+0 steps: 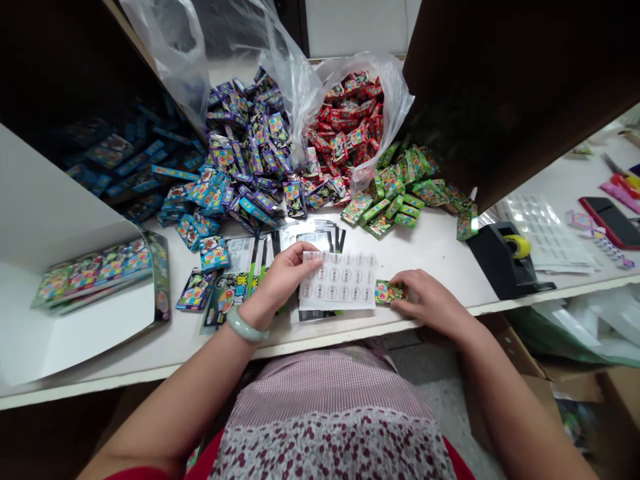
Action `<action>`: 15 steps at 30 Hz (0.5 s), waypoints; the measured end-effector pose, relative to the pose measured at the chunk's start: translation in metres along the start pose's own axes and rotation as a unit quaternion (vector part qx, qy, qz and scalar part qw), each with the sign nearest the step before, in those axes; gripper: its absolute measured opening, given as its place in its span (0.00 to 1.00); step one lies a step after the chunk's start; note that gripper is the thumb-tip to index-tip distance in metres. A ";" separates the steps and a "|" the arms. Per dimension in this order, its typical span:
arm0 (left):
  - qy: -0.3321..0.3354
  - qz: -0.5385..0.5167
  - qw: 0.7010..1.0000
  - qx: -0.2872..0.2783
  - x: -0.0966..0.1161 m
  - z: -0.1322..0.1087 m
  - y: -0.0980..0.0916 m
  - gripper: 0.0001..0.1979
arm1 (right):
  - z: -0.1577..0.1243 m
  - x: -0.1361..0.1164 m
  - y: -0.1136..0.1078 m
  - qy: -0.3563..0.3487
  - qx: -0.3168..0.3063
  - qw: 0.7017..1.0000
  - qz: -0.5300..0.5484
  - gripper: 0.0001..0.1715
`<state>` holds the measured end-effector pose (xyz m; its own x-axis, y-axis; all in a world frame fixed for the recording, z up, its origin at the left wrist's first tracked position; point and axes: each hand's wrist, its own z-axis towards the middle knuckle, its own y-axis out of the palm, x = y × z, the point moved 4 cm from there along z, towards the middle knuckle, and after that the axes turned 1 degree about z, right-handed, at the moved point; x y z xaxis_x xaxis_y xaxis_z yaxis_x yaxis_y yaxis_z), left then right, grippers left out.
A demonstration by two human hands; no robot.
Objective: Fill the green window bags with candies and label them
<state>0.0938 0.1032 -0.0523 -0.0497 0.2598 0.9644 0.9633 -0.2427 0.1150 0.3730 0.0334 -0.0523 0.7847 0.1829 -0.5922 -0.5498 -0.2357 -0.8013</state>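
Between thumb and fingers my left hand (287, 272) pinches a white sheet of round stickers (339, 283), printed with rows of circles. Just right of the sheet, my right hand (421, 297) has its fingers closed on a small green candy box (388, 292) at the table's front. Printed flat packaging (227, 293) with black stripes lies partly under my left hand. Beside it are a loose blue box (214, 253) and a purple box (194, 289). What lies beneath the sheet is mostly hidden.
Heaps of purple boxes (255, 140), red boxes (347, 123) and green boxes (400, 190) cover the back, some in clear plastic bags. An open white carton (100, 320) holds packs at left. A tape dispenser (505, 260) and a phone (613, 220) are at right.
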 end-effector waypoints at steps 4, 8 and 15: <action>-0.012 0.017 1.000 0.016 -0.007 0.012 0.011 0.12 | -0.015 0.019 -0.014 0.046 0.088 0.995 0.003 0.16; -0.028 0.032 0.999 0.012 -0.011 0.022 0.020 0.13 | -0.017 0.005 0.001 0.002 0.019 0.999 -0.040 0.25; 0.000 0.088 0.996 0.010 -0.006 0.034 0.018 0.14 | -0.013 0.016 -0.001 0.080 0.120 0.982 -0.118 0.26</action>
<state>0.1201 0.1293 -0.0646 0.1200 0.2150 0.9692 0.9624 -0.2648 -0.0604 0.3895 0.0242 -0.0598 0.9229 0.0475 -0.3821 -0.3837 0.0311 -0.9229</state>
